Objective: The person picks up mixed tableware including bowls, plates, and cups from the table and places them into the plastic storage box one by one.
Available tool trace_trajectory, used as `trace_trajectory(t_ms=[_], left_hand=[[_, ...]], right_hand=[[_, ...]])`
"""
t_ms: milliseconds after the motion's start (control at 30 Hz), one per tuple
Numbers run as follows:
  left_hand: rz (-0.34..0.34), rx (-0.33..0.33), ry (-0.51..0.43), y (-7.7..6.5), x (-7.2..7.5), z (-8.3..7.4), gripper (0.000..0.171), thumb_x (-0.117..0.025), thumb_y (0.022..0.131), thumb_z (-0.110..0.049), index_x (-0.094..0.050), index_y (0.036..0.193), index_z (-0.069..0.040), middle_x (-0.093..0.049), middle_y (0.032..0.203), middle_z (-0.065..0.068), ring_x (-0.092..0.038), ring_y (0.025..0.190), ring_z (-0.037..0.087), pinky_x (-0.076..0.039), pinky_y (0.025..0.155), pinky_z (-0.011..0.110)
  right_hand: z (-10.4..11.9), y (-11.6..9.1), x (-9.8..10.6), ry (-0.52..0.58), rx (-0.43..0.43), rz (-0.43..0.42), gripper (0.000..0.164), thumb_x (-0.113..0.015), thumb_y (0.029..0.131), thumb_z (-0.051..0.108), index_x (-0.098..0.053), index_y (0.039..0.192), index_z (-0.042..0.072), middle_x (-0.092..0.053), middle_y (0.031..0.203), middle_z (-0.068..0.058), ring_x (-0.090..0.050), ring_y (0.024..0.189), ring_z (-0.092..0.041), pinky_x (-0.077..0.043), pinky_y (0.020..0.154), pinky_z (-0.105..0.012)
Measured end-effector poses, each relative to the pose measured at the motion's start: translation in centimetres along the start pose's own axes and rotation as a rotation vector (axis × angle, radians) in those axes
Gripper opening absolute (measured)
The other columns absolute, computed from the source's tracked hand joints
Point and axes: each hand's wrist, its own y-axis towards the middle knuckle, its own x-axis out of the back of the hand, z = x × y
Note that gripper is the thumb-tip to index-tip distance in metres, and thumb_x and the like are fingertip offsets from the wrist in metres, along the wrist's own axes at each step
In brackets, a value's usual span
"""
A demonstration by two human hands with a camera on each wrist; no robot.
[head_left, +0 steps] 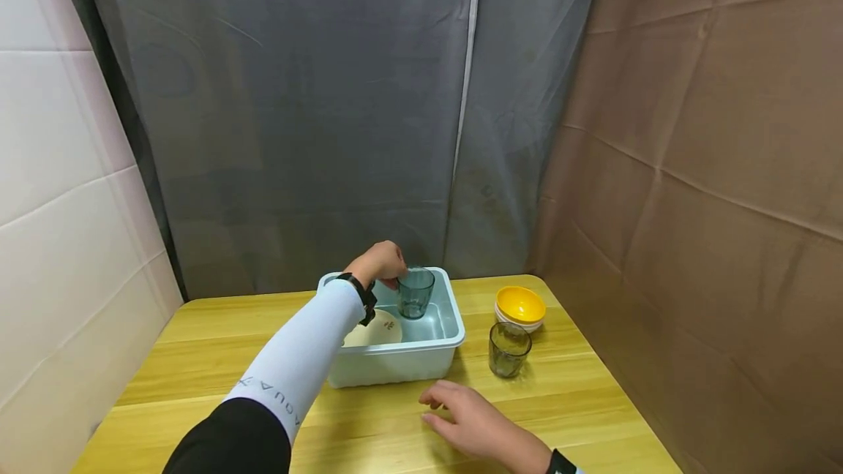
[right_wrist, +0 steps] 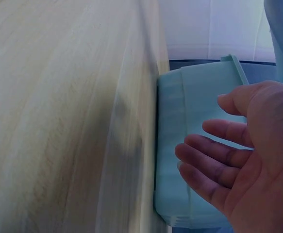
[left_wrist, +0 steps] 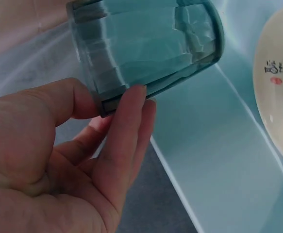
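My left hand pinches the rim of a bluish glass tumbler between thumb and fingers, over the inside of a light blue plastic basin. In the left wrist view the glass is tilted, its rim toward the hand. A cream plate with small printed marks lies in the basin, partly hidden by the left forearm. My right hand hovers over the table in front of the basin, fingers loosely bent and holding nothing. The right wrist view shows that hand before the basin's side.
Right of the basin, a smoky glass tumbler stands on the wooden table. Just behind it is a yellow bowl stacked on white ones. Grey cloth hangs behind the table, with a brown cloth along the right.
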Motion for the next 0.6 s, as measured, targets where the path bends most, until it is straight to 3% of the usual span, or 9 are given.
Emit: trace_trajectory(t_ms=[100,200,233,267,367,433,467,600], left_hand=[[0.016,0.082,-0.025,1.0,-0.4,0.2,0.009,-0.073,0.1,-0.01,-0.071,0.094,-0.003,-0.074,0.1,0.012,-0.081,0.078,0.026,-0.065,0.082,0.038],[0.02,0.148,-0.039,1.6,-1.1,0.5,0.022,-0.072,0.099,-0.009,-0.073,0.117,0.004,-0.075,0.118,0.018,-0.083,0.084,0.029,-0.063,0.087,0.038],[0.024,0.178,-0.029,0.1,-0.9,-0.8,0.024,-0.069,0.099,-0.006,-0.072,0.118,0.008,-0.076,0.116,0.021,-0.083,0.089,0.031,-0.063,0.087,0.039],[0.034,0.174,-0.025,1.9,-1.6,0.9,0.022,-0.069,0.097,-0.007,-0.074,0.113,0.007,-0.078,0.107,0.017,-0.083,0.084,0.028,-0.062,0.082,0.037],[0.071,0.184,0.02,4.5,-2.8,3.0,0.013,-0.067,0.097,-0.008,-0.076,0.094,0.001,-0.079,0.087,0.011,-0.082,0.077,0.023,-0.058,0.072,0.033],[0.101,0.169,0.02,7.7,-4.0,5.9,0.015,-0.07,0.092,-0.011,-0.071,0.077,-0.008,-0.074,0.069,0.003,-0.076,0.064,0.014,-0.05,0.062,0.031],[0.105,0.178,0.026,8.0,-4.2,6.1,0.017,-0.07,0.092,-0.011,-0.07,0.075,-0.009,-0.074,0.068,0.002,-0.075,0.063,0.013,-0.049,0.062,0.031],[0.103,0.22,0.01,4.4,-3.7,3.7,0.018,-0.067,0.096,-0.009,-0.072,0.079,-0.007,-0.077,0.073,0.006,-0.076,0.068,0.014,-0.049,0.066,0.031]], right_hand=[[-0.1,0.0,0.2,0.007,-0.007,-0.001,0.021,-0.07,0.111,0.026,-0.074,0.127,0.013,-0.075,0.122,-0.004,-0.07,0.11,-0.011,-0.061,0.093,-0.034],[-0.2,0.1,0.3,0.013,-0.01,-0.003,0.019,-0.07,0.111,0.026,-0.074,0.126,0.015,-0.075,0.121,-0.004,-0.07,0.109,-0.011,-0.061,0.093,-0.034],[-0.1,0.1,0.3,0.018,-0.012,-0.003,0.019,-0.07,0.111,0.027,-0.074,0.126,0.016,-0.075,0.121,-0.004,-0.07,0.109,-0.011,-0.061,0.093,-0.034],[-0.1,0.1,0.4,0.023,-0.013,-0.003,0.018,-0.07,0.111,0.027,-0.074,0.126,0.017,-0.075,0.121,-0.004,-0.07,0.109,-0.012,-0.061,0.093,-0.035],[0.0,0.1,0.3,0.031,-0.012,-0.006,0.017,-0.07,0.111,0.028,-0.074,0.125,0.018,-0.075,0.12,-0.004,-0.071,0.109,-0.015,-0.061,0.093,-0.036],[0.1,0.1,0.3,0.036,-0.013,-0.008,0.017,-0.07,0.111,0.028,-0.074,0.124,0.018,-0.075,0.12,-0.004,-0.072,0.109,-0.016,-0.061,0.094,-0.037],[0.1,0.1,0.3,0.039,-0.014,-0.008,0.016,-0.07,0.111,0.028,-0.074,0.124,0.018,-0.075,0.12,-0.003,-0.072,0.109,-0.017,-0.061,0.094,-0.037],[0.2,0.1,0.4,0.044,-0.022,-0.017,0.016,-0.07,0.111,0.027,-0.075,0.122,0.016,-0.075,0.117,0.003,-0.072,0.108,-0.015,-0.062,0.094,-0.037]])
